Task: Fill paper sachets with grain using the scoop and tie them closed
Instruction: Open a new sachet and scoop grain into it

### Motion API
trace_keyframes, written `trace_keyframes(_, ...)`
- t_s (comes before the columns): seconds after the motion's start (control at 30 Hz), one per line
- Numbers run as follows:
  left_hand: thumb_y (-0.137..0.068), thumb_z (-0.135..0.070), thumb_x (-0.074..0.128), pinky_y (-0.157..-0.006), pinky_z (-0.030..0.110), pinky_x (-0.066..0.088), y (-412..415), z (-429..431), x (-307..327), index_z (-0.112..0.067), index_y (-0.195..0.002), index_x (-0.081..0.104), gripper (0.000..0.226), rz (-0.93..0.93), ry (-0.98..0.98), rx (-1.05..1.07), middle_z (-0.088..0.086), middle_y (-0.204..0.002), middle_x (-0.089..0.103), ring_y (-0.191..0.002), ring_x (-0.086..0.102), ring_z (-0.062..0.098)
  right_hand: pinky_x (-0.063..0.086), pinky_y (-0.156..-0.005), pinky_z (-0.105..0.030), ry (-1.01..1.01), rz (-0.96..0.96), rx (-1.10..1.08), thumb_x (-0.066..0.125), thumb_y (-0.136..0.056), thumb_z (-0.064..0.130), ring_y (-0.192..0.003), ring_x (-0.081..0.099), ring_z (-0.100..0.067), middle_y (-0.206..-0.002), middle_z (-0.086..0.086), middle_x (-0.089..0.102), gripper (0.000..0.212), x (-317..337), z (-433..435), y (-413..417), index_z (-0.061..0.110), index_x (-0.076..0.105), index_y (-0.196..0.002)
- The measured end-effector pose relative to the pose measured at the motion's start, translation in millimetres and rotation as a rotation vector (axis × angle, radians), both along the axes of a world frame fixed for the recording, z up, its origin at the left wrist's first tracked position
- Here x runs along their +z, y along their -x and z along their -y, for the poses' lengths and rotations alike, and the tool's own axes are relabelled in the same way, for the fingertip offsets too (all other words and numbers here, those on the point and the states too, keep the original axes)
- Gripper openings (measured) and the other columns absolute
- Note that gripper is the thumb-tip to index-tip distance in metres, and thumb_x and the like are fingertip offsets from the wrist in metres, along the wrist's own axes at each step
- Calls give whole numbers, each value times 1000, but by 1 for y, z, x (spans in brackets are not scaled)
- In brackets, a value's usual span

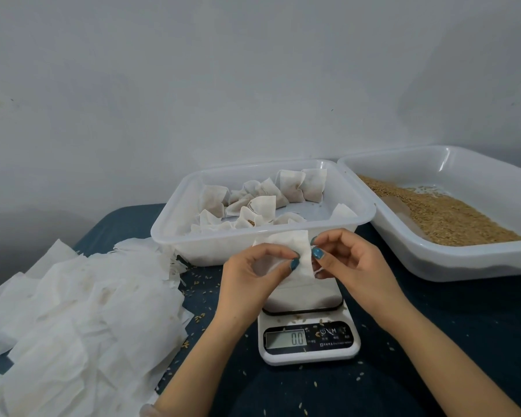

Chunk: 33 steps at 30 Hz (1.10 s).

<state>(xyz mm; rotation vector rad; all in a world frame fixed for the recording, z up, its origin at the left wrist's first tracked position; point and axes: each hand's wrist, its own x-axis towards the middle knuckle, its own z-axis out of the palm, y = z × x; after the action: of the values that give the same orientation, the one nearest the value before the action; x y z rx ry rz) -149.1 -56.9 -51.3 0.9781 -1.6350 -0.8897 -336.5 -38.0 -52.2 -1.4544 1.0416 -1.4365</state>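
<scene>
The scale's [309, 341] display is reading 0.0; its small button labels are too blurred to read. The left hand [253, 275] and right hand [346, 260] are holding a thin, white, square paper sachet [295, 245] just above the scale's platform, fingers [316, 253] clamped on its edges. Crinkled filled sachets [262, 203] are lying in the translucent plastic tray [169, 227] behind; golden grain [451, 218] is lying in the right tray [433, 263].

A white sachet [295, 251], teal-polished nails on the left hand [253, 275] and right hand [349, 260], golden-brown grain [445, 218] in a glossy white tray [451, 261], a translucent white tub [211, 248], and a white scale [309, 326] with black panel and grey display, over a dark navy cloth [433, 341] flecked with pale grains.
</scene>
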Motion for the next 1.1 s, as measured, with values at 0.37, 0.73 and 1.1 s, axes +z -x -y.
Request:
trace_keyframes(0.37,-84,-8,75,-80,8,46,1,0,0,-16,-85,74,8,-121,-42,-41,-9,-90,75,-90,67,-2,58,-66,-24,-15,31,39,73,-73,19,-82,72,-17,-90,-3,74,28,4,-3,-1,10,67,-99)
trace_keyframes(0.73,-82,-13,77,-85,10,47,2,-1,0,-19,-91,74,11,-105,-14,-68,-10,-97,75,-98,67,0,58,-67,-24,-30,29,64,73,-74,15,-83,73,-18,-90,-5,75,26,3,-4,-1,11,67,-99)
trace_keyframes(1.1,-81,-21,79,-79,5,42,1,-2,0,-30,-80,75,10,25,13,1,-16,-85,74,-88,65,-4,59,-68,-25,-40,-20,64,76,-71,20,-81,73,-19,-86,-5,75,27,1,-3,-2,12,68,-96)
